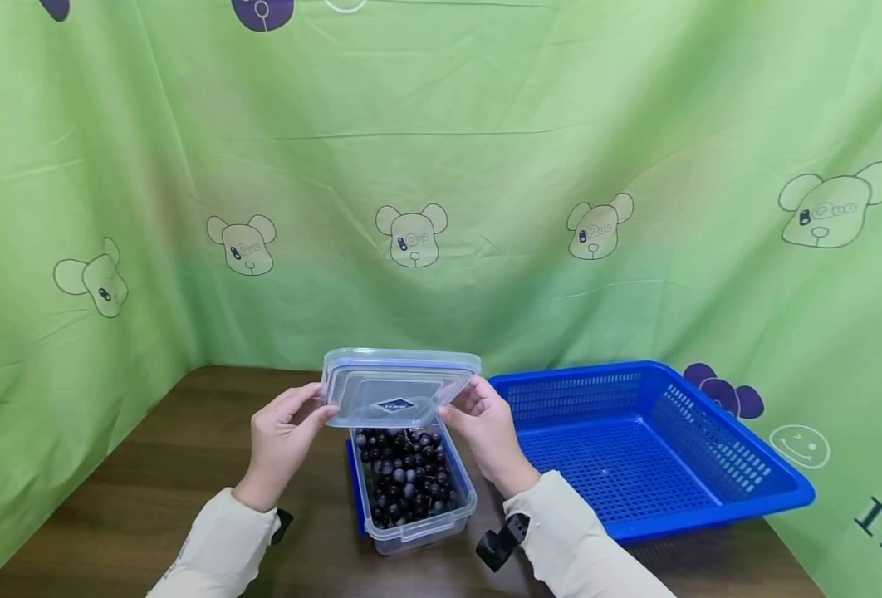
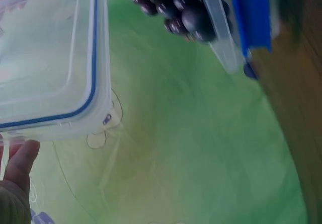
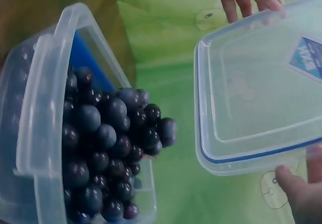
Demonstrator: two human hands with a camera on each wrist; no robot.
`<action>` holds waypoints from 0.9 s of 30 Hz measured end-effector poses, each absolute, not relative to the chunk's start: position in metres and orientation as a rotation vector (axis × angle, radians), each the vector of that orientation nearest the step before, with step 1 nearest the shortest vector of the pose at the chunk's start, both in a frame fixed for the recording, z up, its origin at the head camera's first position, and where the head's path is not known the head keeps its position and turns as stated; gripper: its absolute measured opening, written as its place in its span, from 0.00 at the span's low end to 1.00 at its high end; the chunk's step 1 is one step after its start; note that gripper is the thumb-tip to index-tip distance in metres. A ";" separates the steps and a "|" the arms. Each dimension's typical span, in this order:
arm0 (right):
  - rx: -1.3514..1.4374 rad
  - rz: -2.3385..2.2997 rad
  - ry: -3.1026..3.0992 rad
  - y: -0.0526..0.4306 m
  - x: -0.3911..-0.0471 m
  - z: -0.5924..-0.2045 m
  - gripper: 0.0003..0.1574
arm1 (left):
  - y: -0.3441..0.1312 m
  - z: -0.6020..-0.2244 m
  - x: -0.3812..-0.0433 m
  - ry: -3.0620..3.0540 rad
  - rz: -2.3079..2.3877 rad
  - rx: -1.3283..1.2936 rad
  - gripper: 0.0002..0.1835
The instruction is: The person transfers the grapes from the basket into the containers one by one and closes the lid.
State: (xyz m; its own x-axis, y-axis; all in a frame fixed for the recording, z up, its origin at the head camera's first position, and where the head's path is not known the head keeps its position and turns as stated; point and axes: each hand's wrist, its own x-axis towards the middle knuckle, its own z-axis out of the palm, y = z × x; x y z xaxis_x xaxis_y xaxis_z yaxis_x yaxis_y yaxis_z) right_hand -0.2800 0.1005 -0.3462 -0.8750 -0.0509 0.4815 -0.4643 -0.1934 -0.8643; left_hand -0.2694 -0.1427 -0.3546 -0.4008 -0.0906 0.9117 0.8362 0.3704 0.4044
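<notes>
A clear plastic lid [image 1: 381,386] with a blue seal and a small dark label is held tilted above a clear container [image 1: 420,531]. My left hand [image 1: 282,440] pinches the lid's left edge between thumb and fingers. At the opposite edge my right hand [image 1: 489,432] grips it the same way. Dark grapes [image 1: 411,477] fill the container, which stands open on the table; in the right wrist view the grapes [image 3: 113,143] heap up past its rim. The lid [image 3: 251,98] is apart from the container there.
Right of the container stands a large blue plastic basket [image 1: 620,473] with a perforated bottom. A blue edge [image 1: 359,490] shows beside and under the container. The brown wooden table [image 1: 149,482] is backed by a green printed cloth [image 1: 426,316].
</notes>
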 end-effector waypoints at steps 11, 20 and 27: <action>0.440 1.688 -1.846 0.101 -0.288 -0.344 0.34 | -0.124 -0.337 -0.265 -1.987 -1.459 -0.274 0.14; 0.231 1.784 -2.249 0.109 -0.309 -0.330 0.38 | -0.126 -0.335 -0.284 -2.202 -1.804 -0.094 0.16; 0.093 1.923 -2.516 0.112 -0.317 -0.327 0.40 | -0.131 -0.346 -0.290 -2.358 -2.018 0.042 0.17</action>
